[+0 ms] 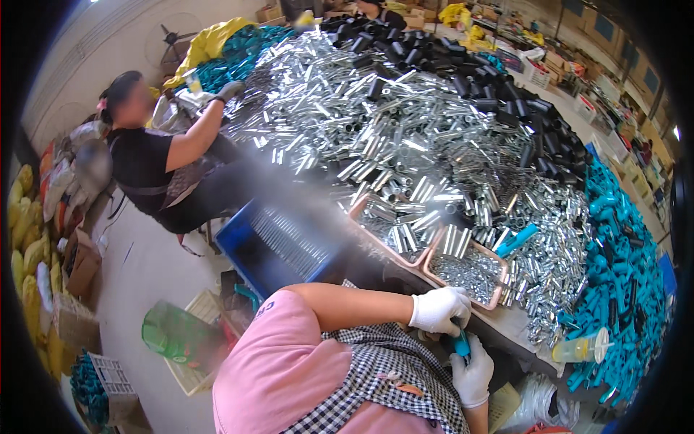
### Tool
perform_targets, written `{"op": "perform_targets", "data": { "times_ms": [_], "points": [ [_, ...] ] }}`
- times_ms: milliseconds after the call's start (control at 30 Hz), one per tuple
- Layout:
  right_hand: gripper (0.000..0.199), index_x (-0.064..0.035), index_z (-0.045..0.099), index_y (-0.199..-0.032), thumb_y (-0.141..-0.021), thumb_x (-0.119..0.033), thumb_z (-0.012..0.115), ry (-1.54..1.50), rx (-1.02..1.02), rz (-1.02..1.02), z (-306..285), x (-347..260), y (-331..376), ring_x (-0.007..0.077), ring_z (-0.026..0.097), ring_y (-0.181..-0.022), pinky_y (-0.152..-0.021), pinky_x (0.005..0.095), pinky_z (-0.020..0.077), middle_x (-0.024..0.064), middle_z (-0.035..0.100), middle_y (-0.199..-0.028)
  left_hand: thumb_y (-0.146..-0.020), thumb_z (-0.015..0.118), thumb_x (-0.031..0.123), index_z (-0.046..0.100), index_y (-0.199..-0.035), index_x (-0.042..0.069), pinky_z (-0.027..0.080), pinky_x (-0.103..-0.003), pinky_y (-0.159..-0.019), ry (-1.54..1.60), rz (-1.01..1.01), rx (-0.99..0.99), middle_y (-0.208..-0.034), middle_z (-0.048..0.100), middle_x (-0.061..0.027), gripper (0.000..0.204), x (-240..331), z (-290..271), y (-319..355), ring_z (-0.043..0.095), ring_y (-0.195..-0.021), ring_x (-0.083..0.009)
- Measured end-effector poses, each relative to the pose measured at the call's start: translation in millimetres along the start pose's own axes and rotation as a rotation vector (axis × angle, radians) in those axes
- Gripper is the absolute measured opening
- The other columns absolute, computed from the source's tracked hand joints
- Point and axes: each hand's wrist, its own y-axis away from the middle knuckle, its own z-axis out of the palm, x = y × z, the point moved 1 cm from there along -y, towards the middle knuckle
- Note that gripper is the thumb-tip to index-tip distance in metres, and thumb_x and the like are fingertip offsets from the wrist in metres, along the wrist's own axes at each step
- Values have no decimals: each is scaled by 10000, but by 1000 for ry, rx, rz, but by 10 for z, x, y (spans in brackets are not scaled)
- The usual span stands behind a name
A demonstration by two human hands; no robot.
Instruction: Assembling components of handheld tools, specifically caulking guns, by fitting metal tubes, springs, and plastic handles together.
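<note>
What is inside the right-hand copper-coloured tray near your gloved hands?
The right-hand copper-coloured tray holds a bed of small shiny metal pieces, with several larger silver metal tubes lying over its far edge. The tray's floor is covered, so anything beneath cannot be seen.

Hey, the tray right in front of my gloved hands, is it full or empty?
Partly filled. The pink tray holds a layer of small silvery parts across its bottom, with its rim showing above them. The left hand is just below it.
</note>
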Motion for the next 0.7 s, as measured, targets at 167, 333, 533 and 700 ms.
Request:
{"op": "perform_targets", "data": {
  "times_ms": [167,333,533,700],
  "points": [
    [454,40,622,-1126,-709,-120,708,95,44,-71,29,-1,10,444,647,-829,-721,460,522,262,653,-921,-696,766,175,719,-772,55,527,-398,-753,70,-275,-68,-852,680,-100,150,-81,127,197,642,-813,-299],
    [450,73,633,-1116,-702,-88,701,-116,6,5,-6,11,12,356,695,-842,-761,390,538,244,673,-943,-781,707,247,689,-891,49,517,-408,-716,-304,115,-38,-836,634,-87,226,2,229,307,628,-780,-284],
    [406,102,622,-1114,-737,-43,656,-594,-254,365,-12,281,167,130,593,-620,-570,255,478,99,656,-818,-758,722,342,617,-1097,7,515,-393,-739,-453,295,-177,-979,617,-86,488,172,127,393,619,-840,-277],
    [495,96,585,-1180,-772,-158,698,-659,-270,361,-81,155,149,113,577,-618,-555,248,463,88,651,-832,-832,576,220,595,-1055,33,474,-349,-592,-664,479,-83,-882,566,-59,292,288,65,302,578,-715,-206]
  ]
}}
